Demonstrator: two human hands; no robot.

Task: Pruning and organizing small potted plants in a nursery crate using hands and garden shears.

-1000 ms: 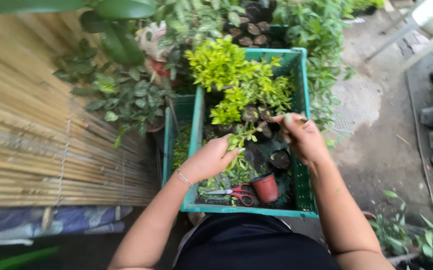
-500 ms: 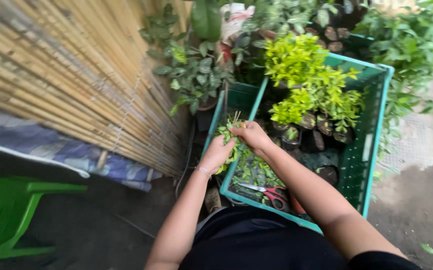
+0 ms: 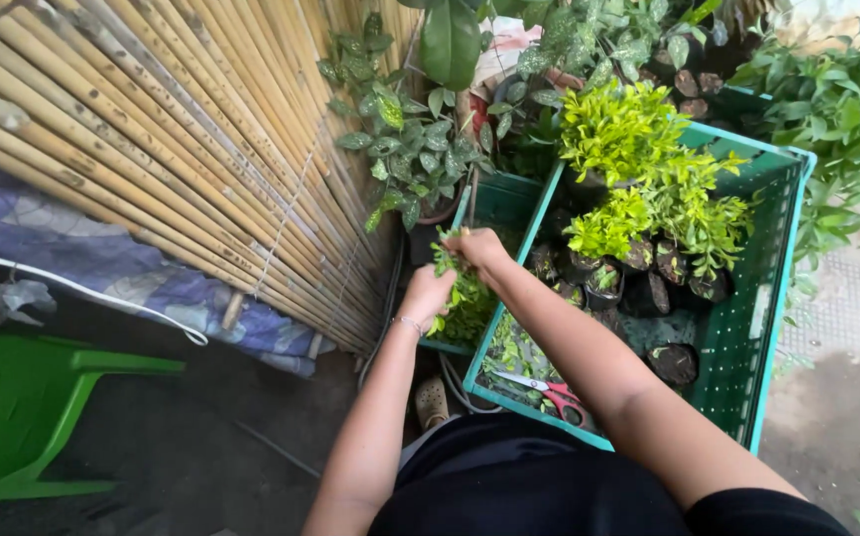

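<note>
Both hands meet over the smaller green crate (image 3: 494,203) at the left. My left hand (image 3: 426,294) grips a bunch of green leafy cuttings (image 3: 460,293) from below. My right hand (image 3: 476,247) closes its fingers on the top of the same bunch. Beside them stands a large green crate (image 3: 777,288) with yellow-green seedlings (image 3: 638,189) in black soil bags. Red-handled scissors (image 3: 549,392) lie on loose leaves at that crate's near end.
A bamboo screen (image 3: 152,149) leans at the left over a blue cloth (image 3: 102,263). A green plastic chair (image 3: 23,417) stands at the lower left. Potted leafy plants (image 3: 405,149) crowd the back, and bare dirt ground (image 3: 847,397) lies at the right.
My view swung left. Both hands moved from the large crate to over the smaller left crate, carrying the cuttings. My right hand joined my left on the bunch.
</note>
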